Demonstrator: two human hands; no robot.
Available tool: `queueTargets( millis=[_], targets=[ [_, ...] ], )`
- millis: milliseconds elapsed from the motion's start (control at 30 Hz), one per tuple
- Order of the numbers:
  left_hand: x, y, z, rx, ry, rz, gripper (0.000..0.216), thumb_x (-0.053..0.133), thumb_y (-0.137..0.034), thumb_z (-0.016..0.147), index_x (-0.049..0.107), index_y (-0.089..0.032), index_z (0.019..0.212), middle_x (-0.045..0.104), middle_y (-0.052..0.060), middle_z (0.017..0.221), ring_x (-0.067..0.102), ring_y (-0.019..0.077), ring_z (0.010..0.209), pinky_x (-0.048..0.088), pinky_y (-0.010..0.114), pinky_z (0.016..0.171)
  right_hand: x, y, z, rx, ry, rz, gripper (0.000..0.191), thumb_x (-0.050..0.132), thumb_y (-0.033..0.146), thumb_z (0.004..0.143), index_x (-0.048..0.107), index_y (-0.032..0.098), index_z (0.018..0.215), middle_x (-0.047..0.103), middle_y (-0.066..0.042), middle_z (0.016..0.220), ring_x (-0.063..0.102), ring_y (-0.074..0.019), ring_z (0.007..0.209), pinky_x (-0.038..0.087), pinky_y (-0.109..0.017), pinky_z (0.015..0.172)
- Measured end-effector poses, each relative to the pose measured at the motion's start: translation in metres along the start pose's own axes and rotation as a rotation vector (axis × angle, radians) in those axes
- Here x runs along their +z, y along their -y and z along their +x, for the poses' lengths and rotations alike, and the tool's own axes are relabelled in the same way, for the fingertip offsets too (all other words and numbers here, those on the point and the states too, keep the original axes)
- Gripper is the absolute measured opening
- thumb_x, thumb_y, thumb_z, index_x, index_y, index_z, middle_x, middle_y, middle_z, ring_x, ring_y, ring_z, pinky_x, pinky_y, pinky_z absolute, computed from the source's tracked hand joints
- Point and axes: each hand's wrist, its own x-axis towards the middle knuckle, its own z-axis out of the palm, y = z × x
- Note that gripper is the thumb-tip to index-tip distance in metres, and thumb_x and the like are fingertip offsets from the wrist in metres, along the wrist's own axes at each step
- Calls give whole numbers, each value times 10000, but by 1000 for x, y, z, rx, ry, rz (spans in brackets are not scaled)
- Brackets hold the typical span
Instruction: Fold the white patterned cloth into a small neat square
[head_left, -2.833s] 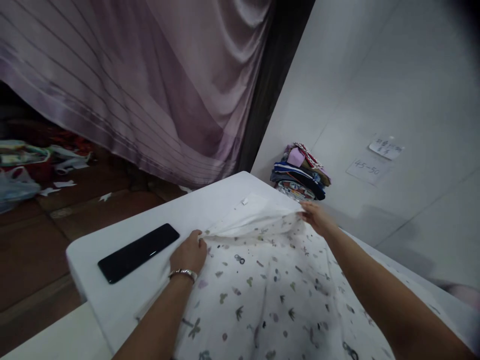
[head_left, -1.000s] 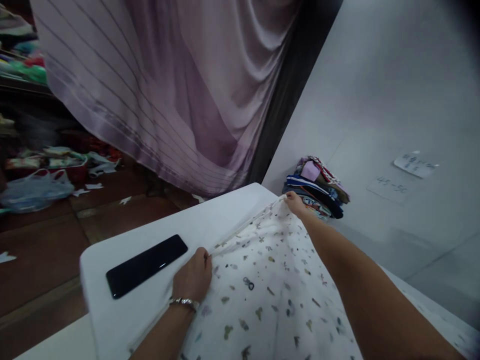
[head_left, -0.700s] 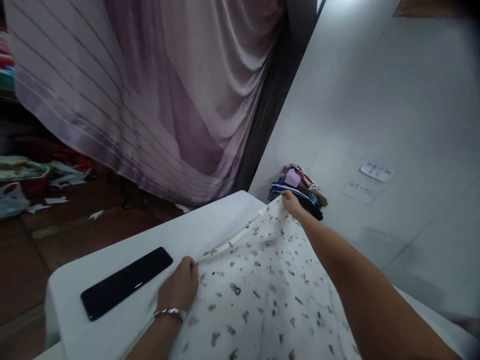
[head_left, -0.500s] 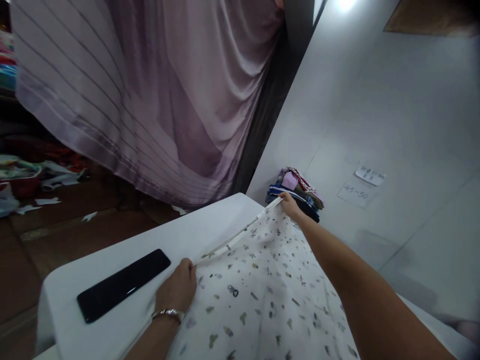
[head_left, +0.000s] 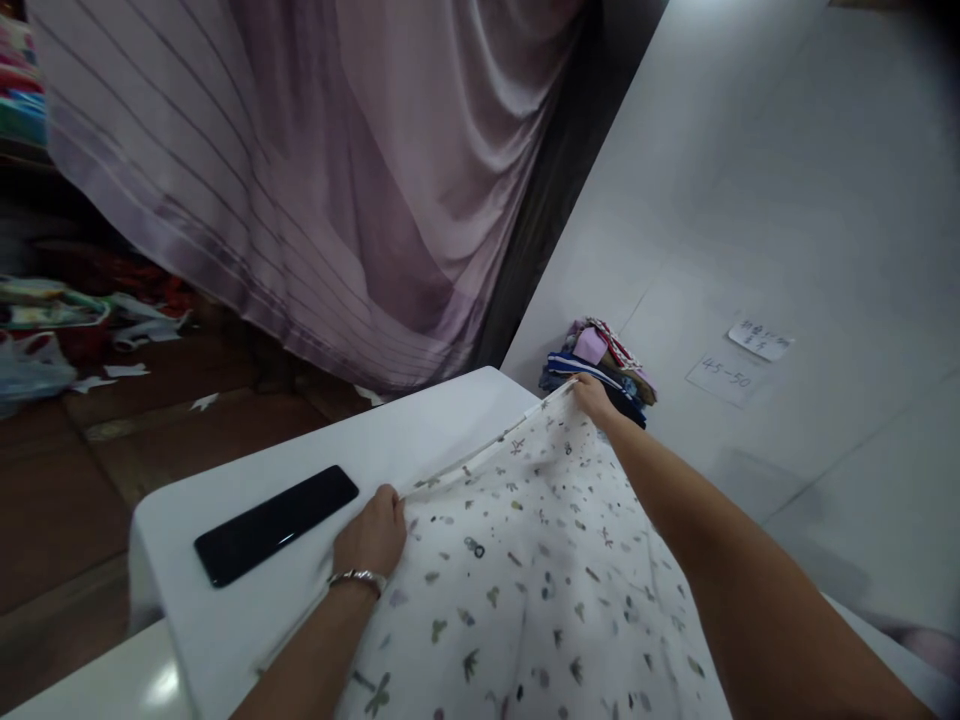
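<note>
The left hand (head_left: 373,532) is curled closed, pinching one corner of the cloth (head_left: 540,580) between thumb and fingers just beside a black phone (head_left: 277,523), and the right hand (head_left: 592,399) pinches the far end of the same edge near the folded clothes (head_left: 626,382). White with small scattered plant-like prints in muted colours, the cloth lies over the white tabletop (head_left: 420,425), its edge drawn fairly straight between the hands, with soft creases.

Indoor room — small cloth workroom or home, cannot tell which. Basis: patterned cloth (head_left: 525,560) over white table (head_left: 420,420); folded textile pile (head_left: 592,345) near pale wall (head_left: 787,180) bearing handwritten notes (head_left: 759,342), one "45-50"; purplish curtain (head_left: 337,200) — plus pale scraps (head_left: 127,370) and plastic bag (head_left: 34,368) on brown floor (head_left: 56,500).
</note>
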Motion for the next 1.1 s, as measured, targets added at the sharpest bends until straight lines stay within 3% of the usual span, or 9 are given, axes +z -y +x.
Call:
queueTargets(
  millis=[133, 300, 467, 633, 733, 867, 1100],
  targets=[
    [2, 1, 2, -31, -1, -26, 266, 251, -368, 917, 475, -226, 941, 673, 86, 913, 640, 258, 799, 382, 330, 614, -6, 4, -1, 16, -65, -9, 257, 377, 191, 716, 602, 173, 840, 632, -45, 828, 547, -177, 786, 427, -252, 691],
    [0, 2, 3, -5, -44, -108, 324, 250, -377, 932, 449, -236, 1144, 682, 79, 1001, 641, 226, 857, 398, 307, 666, -25, 8, -2, 44, -99, -43, 288, 372, 184, 725, 605, 155, 892, 627, -46, 809, 545, -159, 737, 415, -219, 624],
    [-5, 0, 0, 9, -70, -89, 318, 243, -386, 933, 506, -236, 1030, 686, 67, 956, 639, 216, 834, 387, 291, 647, -40, 14, -11, 52, -34, -125, 312, 357, 179, 764, 616, 149, 936, 626, -35, 749, 544, -141, 636, 413, -221, 571],
    [-3, 2, -3, -59, -134, -114, 312, 243, -381, 934, 494, -229, 1040, 685, 71, 902, 640, 215, 785, 366, 288, 608, -37, 27, -1, -15, 60, -282, 229, 451, 147, 766, 644, 171, 887, 652, -43, 785, 590, -176, 734, 437, -253, 675],
    [-2, 4, -3, -52, -128, -123, 311, 250, -383, 933, 506, -237, 1033, 683, 69, 916, 638, 215, 801, 371, 286, 618, -21, 34, 18, -53, 75, -386, 187, 527, 106, 742, 651, 176, 864, 665, -78, 877, 595, -231, 896, 426, -299, 788],
    [-4, 4, -2, -46, -106, -98, 312, 273, -378, 933, 534, -238, 1032, 677, 66, 968, 633, 212, 864, 377, 283, 641, 22, 37, 44, -51, 56, -447, 203, 560, 74, 731, 651, 167, 886, 659, -122, 960, 570, -270, 1024, 403, -350, 864],
    [-2, 4, -1, -78, -105, -68, 287, 303, -374, 934, 536, -256, 1052, 682, 41, 948, 632, 199, 839, 368, 283, 650, 124, 8, 74, 41, 31, -336, 168, 569, 201, 809, 647, 109, 926, 658, -126, 863, 623, -250, 873, 485, -341, 743]
  ],
)
